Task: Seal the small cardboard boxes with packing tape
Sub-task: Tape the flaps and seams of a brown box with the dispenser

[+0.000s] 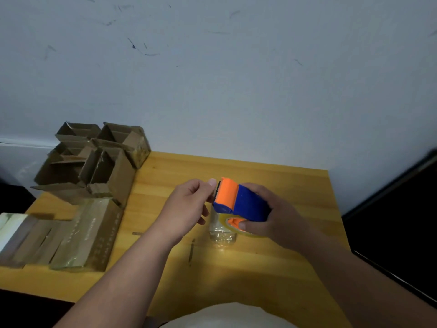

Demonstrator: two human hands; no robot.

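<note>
**Tape end picked at the cutter; boxes wait at the table's left**

While the blue-and-orange tape dispenser is gripped in the curled right hand, the tape end at its cutter is pinched by the left hand. A crumpled clear strip hangs below; it could be fouled by sticking to itself. Open cardboard boxes, seemingly empty, and taped boxes are left untouched at the wooden table edge.

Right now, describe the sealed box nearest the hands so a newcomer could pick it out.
Start at the yellow wooden table and go to its left side, where cardboard boxes cluster. In front of the open-flapped boxes lies a row of closed ones; take the rightmost, the taped box. It is the only one fully wrapped in glossy clear tape, with faint printed lines on top.
</note>
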